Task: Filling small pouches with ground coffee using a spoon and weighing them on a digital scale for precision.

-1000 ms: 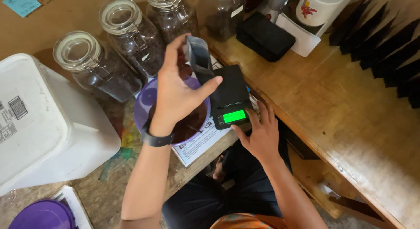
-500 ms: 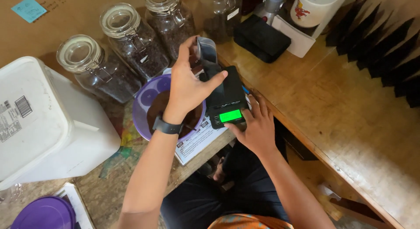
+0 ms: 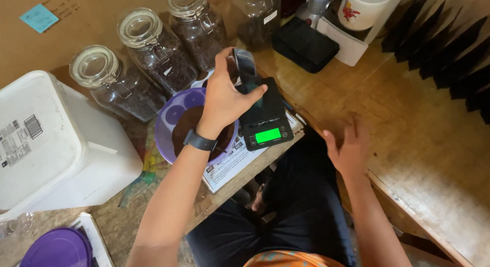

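Starting with the biggest thing in view, a white plastic tub [image 3: 48,144] sits at the left of the wooden worktop [image 3: 408,144], boxy, smooth-sided and rigid, bulky enough that it looks a two-hand lift. Behind it stands a row of glass jars [image 3: 153,52] with clamp lids, round, hard and breakable, dark contents inside, likely weighty and best held around the body. In front of them a purple plastic bowl [image 3: 176,114] holds something dark brown; it looks light and thin-walled, easy to tip by the rim. Just right of the bowl is a black digital scale [image 3: 265,119], flat and rectangular with a lit green display, resting on a printed sheet [image 3: 229,167]. Now the left hand [image 3: 224,101], a dark band at the wrist, is raised over the scale and bowl with its fingers [image 3: 252,91] clamped around a small scoop-like cup [image 3: 244,63], tilted, grey and shiny; I judge it light, stiff and a bit slick, so a grip around its side or handle suits it. The right hand [image 3: 349,147] is blurred, off to the right beside the worktop edge, fingers spread apart and holding nothing. A purple lid [image 3: 56,249] lies at lower left.
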